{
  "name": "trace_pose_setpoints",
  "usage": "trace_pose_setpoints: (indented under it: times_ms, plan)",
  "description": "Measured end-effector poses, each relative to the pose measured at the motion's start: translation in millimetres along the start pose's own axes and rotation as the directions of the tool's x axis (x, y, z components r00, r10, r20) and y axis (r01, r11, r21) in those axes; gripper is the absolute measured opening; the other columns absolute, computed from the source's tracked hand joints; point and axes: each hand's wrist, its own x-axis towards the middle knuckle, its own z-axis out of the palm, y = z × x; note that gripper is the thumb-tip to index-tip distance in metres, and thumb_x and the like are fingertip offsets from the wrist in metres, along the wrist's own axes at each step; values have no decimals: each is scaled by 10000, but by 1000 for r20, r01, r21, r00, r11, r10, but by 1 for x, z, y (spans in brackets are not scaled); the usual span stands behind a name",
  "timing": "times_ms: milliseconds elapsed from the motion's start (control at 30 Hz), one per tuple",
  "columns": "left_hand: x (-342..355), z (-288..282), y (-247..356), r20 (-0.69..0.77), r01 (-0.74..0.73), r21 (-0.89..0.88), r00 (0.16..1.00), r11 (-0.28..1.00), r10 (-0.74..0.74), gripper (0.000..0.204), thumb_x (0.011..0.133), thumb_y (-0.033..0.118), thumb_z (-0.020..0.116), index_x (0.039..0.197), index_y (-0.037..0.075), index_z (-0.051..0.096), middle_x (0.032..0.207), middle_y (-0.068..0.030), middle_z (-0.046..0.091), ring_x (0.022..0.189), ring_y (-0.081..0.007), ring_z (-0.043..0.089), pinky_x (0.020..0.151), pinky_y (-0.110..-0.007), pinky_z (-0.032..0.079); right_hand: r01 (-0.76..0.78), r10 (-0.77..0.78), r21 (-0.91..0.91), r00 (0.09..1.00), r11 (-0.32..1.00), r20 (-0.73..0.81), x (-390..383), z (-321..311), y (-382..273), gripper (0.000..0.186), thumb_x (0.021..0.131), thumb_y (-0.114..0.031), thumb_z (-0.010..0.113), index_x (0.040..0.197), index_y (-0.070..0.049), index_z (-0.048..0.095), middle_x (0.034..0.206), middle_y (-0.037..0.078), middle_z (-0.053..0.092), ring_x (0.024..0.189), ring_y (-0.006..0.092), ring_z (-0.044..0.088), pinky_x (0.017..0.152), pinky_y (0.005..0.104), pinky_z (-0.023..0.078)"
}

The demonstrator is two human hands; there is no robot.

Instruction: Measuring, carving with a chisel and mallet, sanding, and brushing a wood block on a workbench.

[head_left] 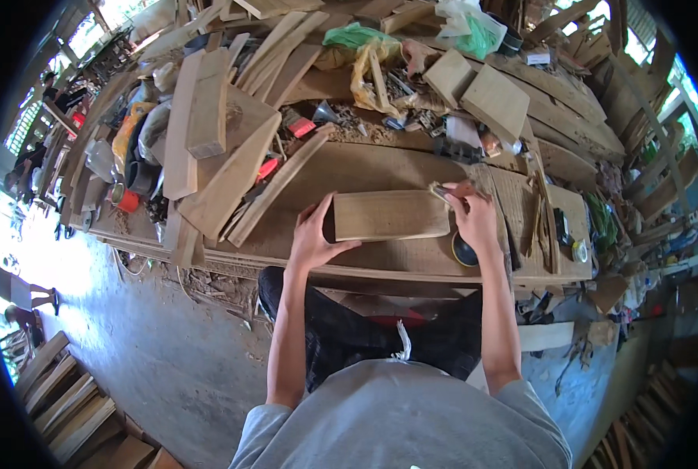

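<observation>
A pale rectangular wooden block [390,215] lies on the workbench [400,168] in front of me. My left hand [314,239] grips its left end, with the thumb along the near edge and the fingers at the far corner. At the block's right end is my right hand [476,220], its thumb and fingers pinched round a small object too unclear to name. Close to the right wrist rests a round black and yellow object [464,251], partly covered by that hand.
Wooden boards [207,117] are stacked at the bench's left. Loose hardware, plastic bags [376,70] and thick wood offcuts [496,102] crowd the far side. Thin strips [540,199] lie on the right. More timber [64,399] stands on the floor at lower left. A person is at far left.
</observation>
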Motion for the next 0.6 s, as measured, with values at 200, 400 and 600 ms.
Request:
trace_pose_setpoints:
  times_ms: [200, 400, 600]
  plan:
    - [0, -2, -6, 4, -12, 20, 1000, 1000, 12, 1170, 669, 538, 961, 1606, 92, 423, 1442, -180, 663, 1377, -407, 579, 1220, -500, 370, 261, -288, 134, 922, 956, 260, -39, 30, -44, 209, 999, -304, 737, 1179, -224, 808, 1041, 57, 795, 932, 274, 742, 1022, 442, 499]
    - [4, 0, -5, -43, 14, -2, 999, 1000, -14, 1176, 654, 535, 967, 1602, 88, 434, 1413, -181, 683, 1362, -418, 586, 1214, -499, 373, -215, 19, 417, 905, 883, 425, -16, 2, -34, 201, 1007, -241, 748, 1115, -89, 821, 955, 117, 797, 863, 306, 756, 896, 389, 561]
    - [1, 2, -3, -6, -6, -2, 1000, 1000, 5, 1187, 667, 532, 967, 1625, 107, 410, 1425, -177, 680, 1358, -418, 588, 1215, -502, 368, -15, -4, 166, 994, 986, 113, -2, -9, -19, 148, 1012, -175, 731, 1048, -48, 798, 1129, 96, 804, 975, 282, 758, 872, 386, 585]
